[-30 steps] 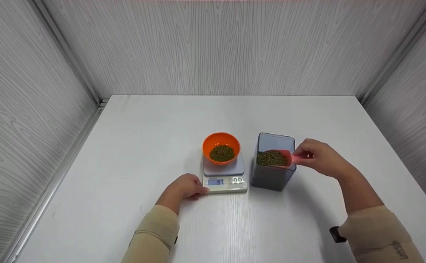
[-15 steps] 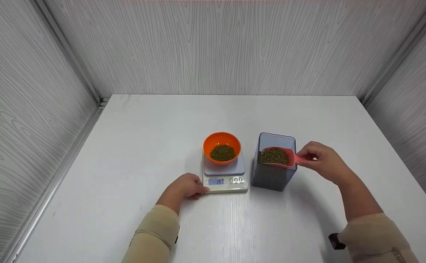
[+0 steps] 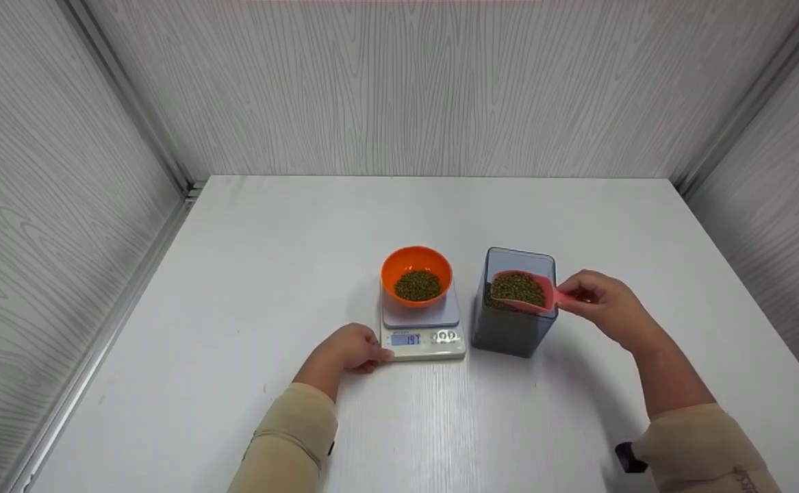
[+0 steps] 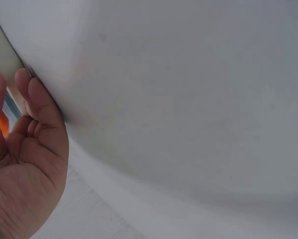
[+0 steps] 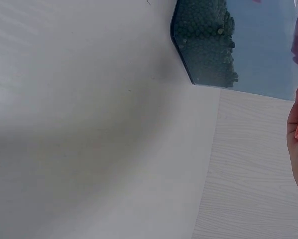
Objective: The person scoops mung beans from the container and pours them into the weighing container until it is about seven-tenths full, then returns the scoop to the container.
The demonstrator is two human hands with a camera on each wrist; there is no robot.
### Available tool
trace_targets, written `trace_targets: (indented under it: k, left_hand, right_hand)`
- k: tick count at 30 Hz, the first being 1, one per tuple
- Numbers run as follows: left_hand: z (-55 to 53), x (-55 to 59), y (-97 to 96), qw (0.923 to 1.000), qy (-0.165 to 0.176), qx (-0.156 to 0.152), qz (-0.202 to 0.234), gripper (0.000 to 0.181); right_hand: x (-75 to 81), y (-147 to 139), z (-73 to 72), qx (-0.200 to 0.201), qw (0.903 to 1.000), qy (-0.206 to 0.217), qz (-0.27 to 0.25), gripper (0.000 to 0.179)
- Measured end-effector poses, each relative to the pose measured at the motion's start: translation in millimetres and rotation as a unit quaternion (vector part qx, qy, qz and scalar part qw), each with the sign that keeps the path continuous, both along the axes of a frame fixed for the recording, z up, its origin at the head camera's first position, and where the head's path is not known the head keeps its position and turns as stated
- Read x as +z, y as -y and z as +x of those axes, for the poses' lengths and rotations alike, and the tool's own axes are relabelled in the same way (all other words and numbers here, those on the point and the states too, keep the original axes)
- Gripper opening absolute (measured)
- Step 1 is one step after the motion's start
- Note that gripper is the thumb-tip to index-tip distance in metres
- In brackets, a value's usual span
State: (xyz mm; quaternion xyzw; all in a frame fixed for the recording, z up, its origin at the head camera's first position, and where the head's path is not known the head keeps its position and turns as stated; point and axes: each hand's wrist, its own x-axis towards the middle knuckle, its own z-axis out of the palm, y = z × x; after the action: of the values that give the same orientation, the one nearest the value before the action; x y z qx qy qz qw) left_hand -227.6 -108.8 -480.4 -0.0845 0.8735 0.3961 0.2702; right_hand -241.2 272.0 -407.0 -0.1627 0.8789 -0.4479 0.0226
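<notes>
My right hand (image 3: 608, 305) grips the handle of a red scoop (image 3: 551, 293) heaped with small green pellets or beans (image 3: 519, 287). The scoop sits within the mouth of a clear grey square container (image 3: 509, 335), its handle crossing the right rim. The right wrist view shows the container's wall (image 5: 263, 59) with more grains behind it. My left hand (image 3: 352, 348) pinches the front left corner of a white kitchen scale (image 3: 430, 355), thumb on top and fingers at its side. On the scale's platform rests an orange bowl (image 3: 416, 257) with the same grains in its bottom.
Everything stands on a white table (image 3: 269, 239), the container just right of the scale. Pale wood-grain panels (image 3: 399, 89) close in the back and both sides. The scale's display (image 3: 407, 339) appears to read 197.
The scoop has risen slightly within the container, and its load of grains now shows more fully. My left hand, the bowl and the scale hold their places.
</notes>
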Motion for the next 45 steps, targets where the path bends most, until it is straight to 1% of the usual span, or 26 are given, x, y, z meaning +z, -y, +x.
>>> trace_targets:
  k: [4, 7, 9, 13, 20, 23, 32, 37, 42, 45]
  left_hand:
    - [-0.1, 0.4, 0.2, 1.0000, -0.001, 0.003, 0.005, 0.024]
    - [-0.2, 0.1, 0.1, 0.9999, -0.002, 0.008, 0.009, 0.024]
    - [-0.1, -0.2, 0.0, 0.9999, -0.001, 0.010, 0.011, 0.024]
    - [0.0, -0.6, 0.0, 1.0000, -0.008, 0.000, 0.001, 0.024]
    - [0.3, 0.8, 0.5, 0.9997, -0.020, -0.009, -0.006, 0.023]
    - [0.5, 1.2, 0.7, 0.9996, -0.023, -0.011, -0.009, 0.024]
    - [1.8, 2.2, 0.0, 0.9999, -0.015, -0.004, -0.001, 0.024]
    - [1.8, 2.1, 0.2, 0.9998, -0.017, -0.009, -0.002, 0.025]
    - [1.3, 1.4, 0.0, 0.9997, -0.018, -0.014, -0.008, 0.024]
    - [0.9, 0.5, -0.2, 0.9995, -0.022, -0.017, -0.012, 0.025]
  right_hand:
    - [-9.4, -7.1, -8.3, -0.004, 0.9998, -0.009, 0.016, 0.014]
    - [-9.3, -9.2, -11.9, -0.003, 0.9996, -0.017, 0.023, 0.014]
    - [-6.4, -8.5, -13.0, -0.002, 0.9994, -0.026, 0.020, 0.014]
    - [2.0, -3.8, -15.1, 0.000, 0.9991, -0.041, 0.013, 0.016]
    - [13.5, 9.8, -24.0, -0.002, 0.9981, -0.051, 0.034, 0.016]
    - [17.5, 17.9, -27.0, -0.001, 0.9978, -0.051, 0.042, 0.015]
    - [27.0, 43.7, -33.8, 0.001, 0.9978, -0.026, 0.062, 0.018]
    - [31.8, 57.3, -34.9, 0.004, 0.9975, -0.028, 0.065, 0.017]
    - [32.6, 68.7, -35.9, 0.011, 0.9971, -0.033, 0.068, 0.016]
    - [32.6, 74.9, -36.0, 0.011, 0.9970, -0.028, 0.071, 0.016]
